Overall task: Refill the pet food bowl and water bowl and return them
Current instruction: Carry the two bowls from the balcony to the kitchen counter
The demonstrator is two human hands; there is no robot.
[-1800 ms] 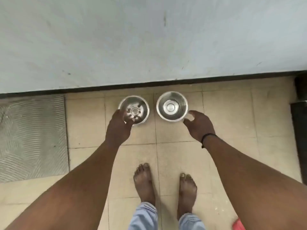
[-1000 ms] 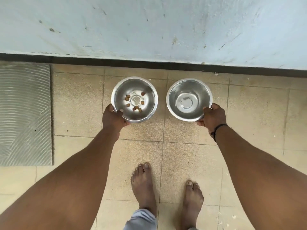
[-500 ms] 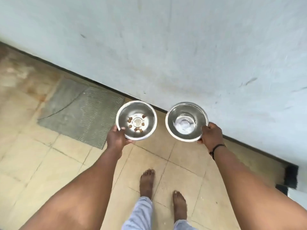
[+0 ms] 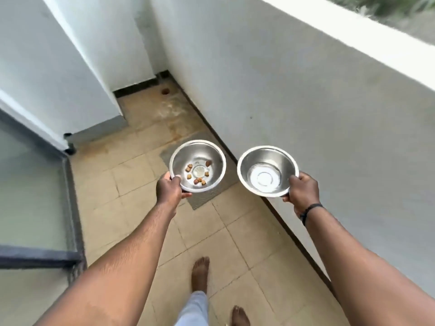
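Two round shiny steel bowls held above the tiled floor: left hand [image 4: 170,189] pinches the kibble-scattered food bowl [image 4: 197,166]; right hand [image 4: 302,189] pinches the near-empty water bowl [image 4: 267,171]; carrying off for refilling seems underway; next, keep both level.

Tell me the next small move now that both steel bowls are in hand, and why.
Probably carry both level toward the refill spot, not yet in view. The left hand grips the food bowl, which holds only a few kibbles; the right hand grips the water bowl, which looks nearly dry.
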